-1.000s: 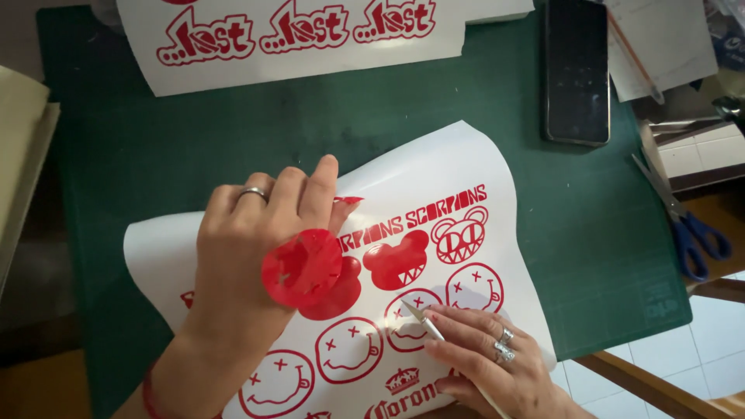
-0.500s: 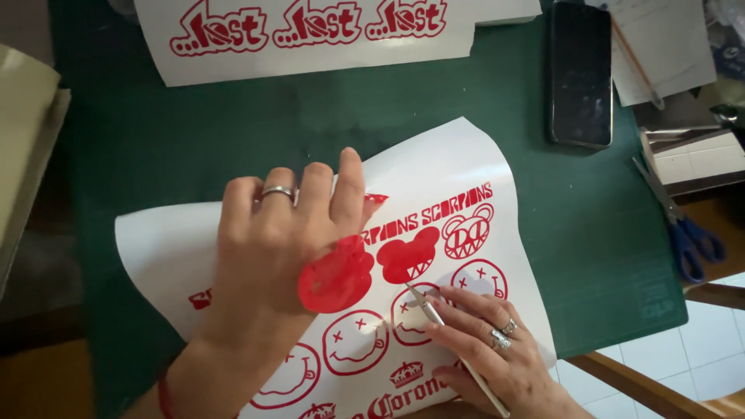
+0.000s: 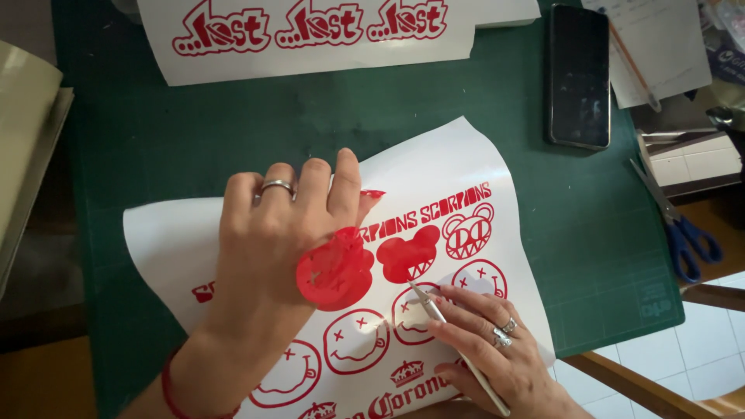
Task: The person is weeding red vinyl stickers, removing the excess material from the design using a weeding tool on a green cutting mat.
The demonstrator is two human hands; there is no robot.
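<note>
A white sheet of red vinyl stickers [image 3: 458, 167] lies curled on the green cutting mat [image 3: 194, 132]. My left hand [image 3: 275, 240] presses flat on the sheet, fingers together, a ring on one finger, and scraps of peeled red vinyl [image 3: 335, 271] cling to its thumb side. My right hand [image 3: 489, 341] grips a thin metal weeding tool [image 3: 446, 322] like a pen. The tool's tip rests at a round face sticker just below the red bear-head sticker [image 3: 407, 256].
A second sticker sheet [image 3: 310, 39] lies at the mat's far edge. A black phone [image 3: 580, 74] rests at the upper right, blue-handled scissors [image 3: 675, 221] at the right edge, papers and a pen [image 3: 636, 66] beyond. A tan folder [image 3: 27, 132] sits left.
My left hand slid up and right across the sheet and pressed flatter, carrying the red scraps with it. The right hand with the tool moved slightly toward the bear-head sticker.
</note>
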